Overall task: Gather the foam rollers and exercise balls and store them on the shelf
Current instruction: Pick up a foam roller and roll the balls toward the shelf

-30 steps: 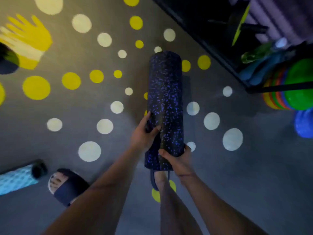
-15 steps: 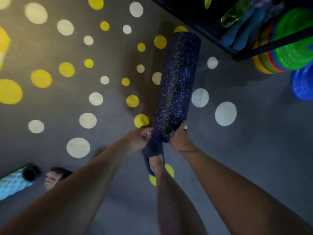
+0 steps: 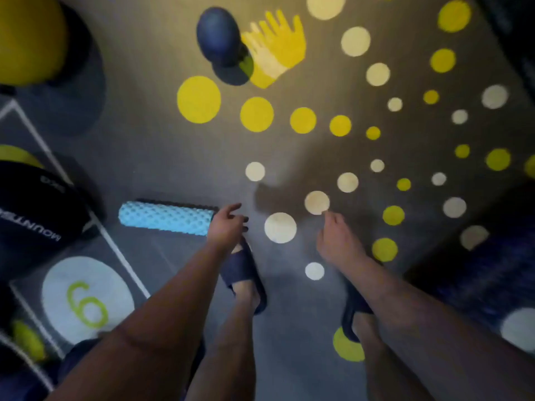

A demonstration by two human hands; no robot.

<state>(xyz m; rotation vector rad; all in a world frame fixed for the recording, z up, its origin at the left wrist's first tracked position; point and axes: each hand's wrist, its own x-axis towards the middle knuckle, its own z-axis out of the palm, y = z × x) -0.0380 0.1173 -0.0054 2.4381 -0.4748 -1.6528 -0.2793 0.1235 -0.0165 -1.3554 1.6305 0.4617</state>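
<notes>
While both hands hold nothing, here's the count on the floor [image 3: 162, 157]: one light-blue knobbly foam roller [image 3: 166, 217] lying flat, left hand [image 3: 225, 227] right at its right end, fingers loosely curled, contact unclear. Right hand [image 3: 337, 238] hovers apart, also loosely curled. Three balls clearly visible: dark blue ball [image 3: 218, 36] far ahead by the yellow handprint [image 3: 278, 44], big yellow ball [image 3: 29, 39] top left, black lettered ball [image 3: 34, 209] at left. Two navy slippers [image 3: 243, 270].
</notes>
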